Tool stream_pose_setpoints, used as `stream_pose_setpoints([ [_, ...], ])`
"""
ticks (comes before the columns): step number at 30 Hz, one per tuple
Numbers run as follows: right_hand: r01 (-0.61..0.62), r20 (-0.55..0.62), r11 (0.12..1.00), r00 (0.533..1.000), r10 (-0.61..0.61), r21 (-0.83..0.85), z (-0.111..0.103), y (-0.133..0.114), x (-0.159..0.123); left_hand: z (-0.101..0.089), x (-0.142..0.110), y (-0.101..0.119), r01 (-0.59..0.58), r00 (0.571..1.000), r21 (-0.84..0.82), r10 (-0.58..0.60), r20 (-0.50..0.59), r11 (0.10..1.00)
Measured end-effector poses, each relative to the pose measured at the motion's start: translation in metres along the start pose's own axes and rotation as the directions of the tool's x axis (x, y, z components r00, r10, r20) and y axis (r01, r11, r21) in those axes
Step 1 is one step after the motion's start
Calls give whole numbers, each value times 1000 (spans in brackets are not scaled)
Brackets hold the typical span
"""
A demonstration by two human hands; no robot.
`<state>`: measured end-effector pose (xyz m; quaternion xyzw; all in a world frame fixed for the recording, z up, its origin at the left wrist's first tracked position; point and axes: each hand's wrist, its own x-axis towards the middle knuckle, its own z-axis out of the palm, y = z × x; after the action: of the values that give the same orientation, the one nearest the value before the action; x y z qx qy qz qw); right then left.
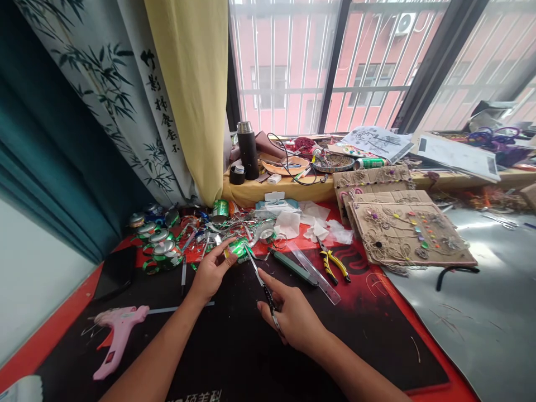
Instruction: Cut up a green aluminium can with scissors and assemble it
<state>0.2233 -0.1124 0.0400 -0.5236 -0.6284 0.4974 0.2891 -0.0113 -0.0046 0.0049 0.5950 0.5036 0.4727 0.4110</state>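
My left hand grips a green piece of cut drink can between thumb and fingers, above the black desk mat. In my right hand is a pair of scissors with dark handles, my fingers closed round them. Their blades point up and left and meet the right side of the can piece. Whether the blades are apart is too small to tell. Just beyond the hands lies a heap of shiny metal strips.
To the left are cut cans, a black phone and a pink glue gun. Yellow-handled pliers, a clear ruler and a dark green cutter lie right. Cardboard with knotted cords leans behind; a black thermos stands on the sill.
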Motion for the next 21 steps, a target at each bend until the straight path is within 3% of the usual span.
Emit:
stream_pose_setpoints([
  [9,-7,-28,999,1000,6,-34,1,1,0,4,-3,-2,-47,999,58,47,-4,997],
  [15,-18,-4,999,1000,18,36,4,6,2,8,-3,-1,-99,988,124,113,-109,987],
  [21,24,-21,997,1000,-22,77,4,7,4,8,-1,2,-56,992,-32,51,-118,998],
])
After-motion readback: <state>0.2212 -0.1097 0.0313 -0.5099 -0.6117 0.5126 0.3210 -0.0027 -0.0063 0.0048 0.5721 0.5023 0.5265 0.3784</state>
